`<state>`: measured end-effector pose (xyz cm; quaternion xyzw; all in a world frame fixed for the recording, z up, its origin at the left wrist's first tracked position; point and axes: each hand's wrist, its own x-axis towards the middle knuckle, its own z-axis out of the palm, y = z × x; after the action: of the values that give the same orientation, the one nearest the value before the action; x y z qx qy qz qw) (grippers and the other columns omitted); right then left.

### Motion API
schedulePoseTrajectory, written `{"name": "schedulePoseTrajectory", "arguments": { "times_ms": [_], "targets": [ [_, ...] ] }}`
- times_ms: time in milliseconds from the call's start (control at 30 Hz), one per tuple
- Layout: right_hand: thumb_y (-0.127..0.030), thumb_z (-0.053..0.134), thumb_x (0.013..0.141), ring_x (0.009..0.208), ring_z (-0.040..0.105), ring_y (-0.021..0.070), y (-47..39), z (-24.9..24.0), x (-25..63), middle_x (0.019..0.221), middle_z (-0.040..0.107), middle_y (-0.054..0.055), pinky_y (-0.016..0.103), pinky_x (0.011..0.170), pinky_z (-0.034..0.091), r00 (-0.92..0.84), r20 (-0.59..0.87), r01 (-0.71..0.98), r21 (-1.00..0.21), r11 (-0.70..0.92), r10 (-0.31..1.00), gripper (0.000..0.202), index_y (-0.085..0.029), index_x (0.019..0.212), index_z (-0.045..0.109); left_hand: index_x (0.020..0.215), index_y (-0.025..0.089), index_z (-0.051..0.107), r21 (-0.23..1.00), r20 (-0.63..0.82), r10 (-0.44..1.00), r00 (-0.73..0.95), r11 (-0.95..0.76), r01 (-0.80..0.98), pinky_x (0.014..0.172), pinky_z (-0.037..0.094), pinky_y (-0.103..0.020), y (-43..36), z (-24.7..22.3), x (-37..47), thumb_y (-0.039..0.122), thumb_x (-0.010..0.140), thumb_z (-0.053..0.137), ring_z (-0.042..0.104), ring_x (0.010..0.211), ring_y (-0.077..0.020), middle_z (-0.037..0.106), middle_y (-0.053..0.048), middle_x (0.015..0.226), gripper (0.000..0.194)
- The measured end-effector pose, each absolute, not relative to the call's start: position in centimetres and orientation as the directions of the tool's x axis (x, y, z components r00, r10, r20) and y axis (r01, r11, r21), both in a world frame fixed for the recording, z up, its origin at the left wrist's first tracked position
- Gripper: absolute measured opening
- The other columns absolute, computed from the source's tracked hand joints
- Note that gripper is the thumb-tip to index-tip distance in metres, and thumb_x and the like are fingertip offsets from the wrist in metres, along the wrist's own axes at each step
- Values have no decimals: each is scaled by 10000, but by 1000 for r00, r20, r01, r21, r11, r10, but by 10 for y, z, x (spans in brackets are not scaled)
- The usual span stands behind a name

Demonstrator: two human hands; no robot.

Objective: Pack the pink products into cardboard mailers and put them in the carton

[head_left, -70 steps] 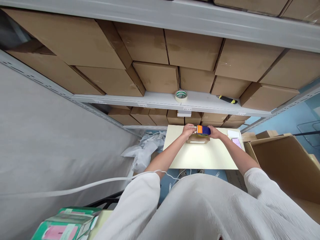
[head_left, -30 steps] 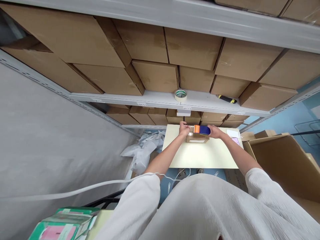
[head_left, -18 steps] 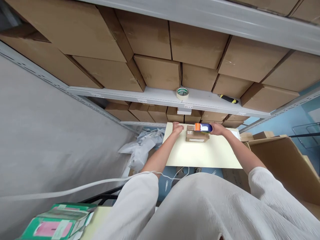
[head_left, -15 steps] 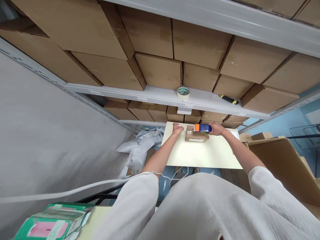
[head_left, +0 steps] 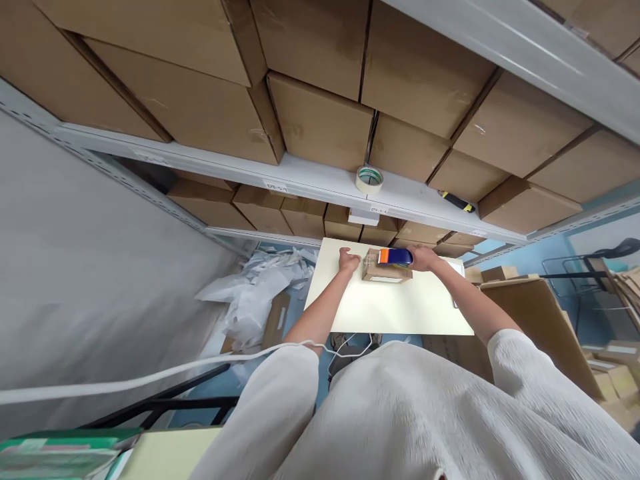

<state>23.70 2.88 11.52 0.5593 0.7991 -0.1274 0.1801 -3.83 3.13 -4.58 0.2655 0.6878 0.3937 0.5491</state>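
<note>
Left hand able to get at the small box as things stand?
Probably yes: the left hand is just beside the left end of the small box, nothing visible between them. The tape dispenser, held in the right hand, hides only part of the top.

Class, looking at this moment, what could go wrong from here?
The small box could slide under the tape dispenser in the right hand, as the left hand seems beside the box, not on it. The white cable appears to cross the left arm and might snag.

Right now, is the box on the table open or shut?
Looks shut: the box has shiny tape on its left end and no raised flap. The dispenser partly hides it.
</note>
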Motion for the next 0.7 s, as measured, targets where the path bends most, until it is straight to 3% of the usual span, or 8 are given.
{"name": "schedulePoseTrajectory", "arguments": {
  "times_ms": [367, 567, 700],
  "targets": [
    [-480, 786, 884, 1156, 672, 368, 31, 112, 233, 1148, 781, 155, 418, 923, 538, -286, -445, 945, 17, 327, 849, 517, -215, 1297, 624, 1145, 246, 551, 855, -515, 835, -195, 518, -41, 951, 505, -339, 21, -49, -13, 9, 687, 684, 701, 900, -211, 622, 51, 763, 532],
    [-494, 778, 897, 1139, 680, 355, 30, 108, 235, 1131, 785, 132, 399, 907, 534, -276, -434, 951, 8, 310, 858, 462, -235, 1250, 632, 1121, 264, 575, 847, -450, 841, -301, 509, 157, 1013, 508, -370, 17, -45, -12, 99, 757, 750, 676, 1149, -254, 666, -46, 1067, 436],
    [-493, 780, 902, 1134, 682, 355, 27, 103, 238, 1174, 776, 147, 409, 934, 530, -298, -407, 948, -17, 319, 864, 453, -221, 1235, 640, 1173, 232, 599, 883, -421, 896, -139, 440, 166, 1029, 532, -426, 13, -44, -22, 62, 752, 695, 717, 1075, -270, 710, -69, 1035, 464]
  ]
}}
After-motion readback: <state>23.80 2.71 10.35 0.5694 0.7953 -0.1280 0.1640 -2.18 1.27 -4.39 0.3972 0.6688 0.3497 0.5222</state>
